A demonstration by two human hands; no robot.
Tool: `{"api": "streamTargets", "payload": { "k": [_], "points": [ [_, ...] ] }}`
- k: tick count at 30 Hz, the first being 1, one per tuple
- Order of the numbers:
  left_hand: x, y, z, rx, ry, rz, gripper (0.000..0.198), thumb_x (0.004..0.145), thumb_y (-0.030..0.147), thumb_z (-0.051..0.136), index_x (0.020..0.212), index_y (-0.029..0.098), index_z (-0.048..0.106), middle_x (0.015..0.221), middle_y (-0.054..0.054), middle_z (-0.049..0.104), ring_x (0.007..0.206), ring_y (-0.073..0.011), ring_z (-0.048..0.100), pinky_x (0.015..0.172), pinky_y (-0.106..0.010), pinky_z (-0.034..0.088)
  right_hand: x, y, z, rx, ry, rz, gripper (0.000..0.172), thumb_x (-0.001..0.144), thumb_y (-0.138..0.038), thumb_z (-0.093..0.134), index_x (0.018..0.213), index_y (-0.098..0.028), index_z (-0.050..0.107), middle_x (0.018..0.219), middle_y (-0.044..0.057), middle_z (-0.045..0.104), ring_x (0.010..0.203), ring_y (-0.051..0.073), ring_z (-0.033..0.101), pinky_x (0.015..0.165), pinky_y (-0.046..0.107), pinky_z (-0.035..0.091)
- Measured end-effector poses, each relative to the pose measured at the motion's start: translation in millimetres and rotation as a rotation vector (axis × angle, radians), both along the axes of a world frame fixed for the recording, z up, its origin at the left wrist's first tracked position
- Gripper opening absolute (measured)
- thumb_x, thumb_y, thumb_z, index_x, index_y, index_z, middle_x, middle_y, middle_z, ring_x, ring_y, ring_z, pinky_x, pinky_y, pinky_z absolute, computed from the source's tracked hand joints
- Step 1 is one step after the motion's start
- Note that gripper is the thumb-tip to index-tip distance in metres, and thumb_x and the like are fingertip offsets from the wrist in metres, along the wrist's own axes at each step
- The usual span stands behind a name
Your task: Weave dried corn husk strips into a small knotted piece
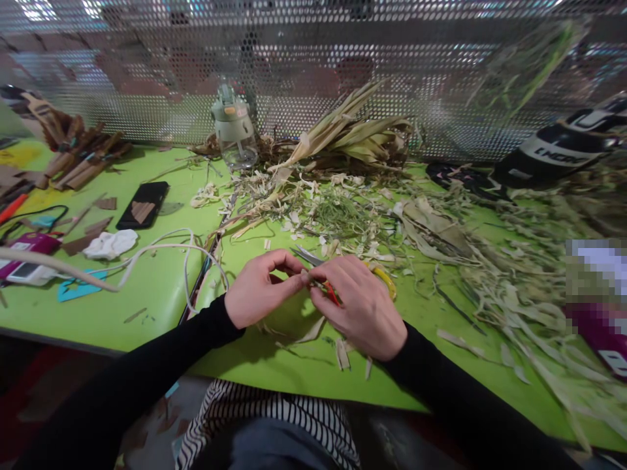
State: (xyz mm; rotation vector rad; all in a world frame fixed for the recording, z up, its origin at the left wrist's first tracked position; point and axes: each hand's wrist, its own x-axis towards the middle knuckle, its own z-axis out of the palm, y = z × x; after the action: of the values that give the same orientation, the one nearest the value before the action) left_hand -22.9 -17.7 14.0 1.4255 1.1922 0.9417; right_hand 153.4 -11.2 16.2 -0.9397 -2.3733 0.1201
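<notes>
Near the table's front edge, my left hand pinches a small brownish-green scrap of dried plant between thumb and fingertips. My right hand meets it there, its thumb and fingers closed on the same scrap; its exact form is mostly hidden. Beneath and behind the right hand lies a pair of scissors, blades pointing left and a yellow handle showing on the right. Something orange-red peeks out below the right fingers. Husk cuttings lie just in front of the hands.
Dried corn husks and shredded plant bits pile up behind. Long pale strips spread rightward. A clear bottle, black bottle, phone, white cable and perforated metal screen surround the green table.
</notes>
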Motion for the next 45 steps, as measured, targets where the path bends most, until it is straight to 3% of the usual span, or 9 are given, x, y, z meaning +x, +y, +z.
{"api": "streamTargets", "payload": {
  "k": [6,10,14,24,30,36,45],
  "points": [
    [-1.4,2.2,-0.5,-0.167,-0.209,-0.013,0.022,0.071,0.032,0.069,0.077,0.013,0.061,0.076,-0.002,0.06,0.067,-0.0096,0.053,0.059,-0.021,0.046,-0.6,-0.9,-0.3,-0.002,0.059,-0.044,0.003,0.082,-0.018,0.054,0.084,-0.016,0.056,0.072,0.005,0.058,0.069,0.018,0.05,0.065,0.031,0.04],
    [-1.3,1.9,1.4,-0.194,-0.257,0.015,0.021,0.07,0.031,0.07,0.076,0.012,0.062,0.074,-0.001,0.06,0.063,-0.0078,0.053,0.058,-0.02,0.046,-0.8,-1.6,-0.6,0.005,0.073,-0.078,0.004,0.081,-0.019,0.055,0.084,-0.017,0.056,0.073,0.004,0.058,0.07,0.018,0.051,0.065,0.031,0.04],
    [0.0,-2.9,3.7,-0.054,-0.18,0.026,0.02,0.074,0.03,0.068,0.082,0.012,0.063,0.077,-0.001,0.063,0.066,-0.0075,0.055,0.062,-0.02,0.046,-1.4,-2.6,2.0,-0.021,0.133,-0.085,0.002,0.08,-0.018,0.055,0.081,-0.017,0.056,0.07,0.003,0.058,0.067,0.016,0.052,0.064,0.029,0.041],
    [-0.2,-8.6,-3.3,0.455,0.103,0.048,0.01,0.081,0.023,0.06,0.085,0.015,0.065,0.083,-0.003,0.067,0.075,-0.01,0.059,0.071,-0.022,0.048,5.3,0.9,5.9,-0.566,0.305,-0.087,0.01,0.082,-0.027,0.055,0.085,-0.018,0.059,0.071,0.0,0.059,0.06,0.012,0.052,0.056,0.025,0.043],
    [-2.0,-4.7,-1.2,0.353,0.116,-0.012,0.018,0.08,0.022,0.06,0.096,0.014,0.063,0.087,-0.005,0.069,0.077,-0.0115,0.062,0.072,-0.023,0.05,11.8,5.0,8.7,-0.597,0.247,-0.064,0.016,0.083,-0.032,0.059,0.088,-0.018,0.062,0.074,0.001,0.064,0.061,0.011,0.054,0.056,0.024,0.043],
    [-4.6,-2.4,3.9,0.4,0.28,-0.085,0.011,0.077,0.021,0.06,0.085,0.015,0.062,0.075,-0.001,0.067,0.067,-0.0098,0.06,0.066,-0.021,0.049,15.0,7.9,10.2,-0.65,0.243,-0.022,0.015,0.082,-0.032,0.06,0.085,-0.018,0.064,0.073,0.0,0.065,0.06,0.01,0.054,0.056,0.023,0.043],
    [-2.7,-10.5,4.3,0.54,0.442,-0.072,0.005,0.079,0.021,0.057,0.082,0.016,0.056,0.076,0.0,0.066,0.068,-0.01,0.061,0.066,-0.022,0.049,16.6,12.6,8.3,-0.961,0.369,0.052,0.019,0.078,-0.037,0.061,0.081,-0.018,0.061,0.073,0.001,0.061,0.063,0.011,0.053,0.059,0.024,0.043]
  ]
}}
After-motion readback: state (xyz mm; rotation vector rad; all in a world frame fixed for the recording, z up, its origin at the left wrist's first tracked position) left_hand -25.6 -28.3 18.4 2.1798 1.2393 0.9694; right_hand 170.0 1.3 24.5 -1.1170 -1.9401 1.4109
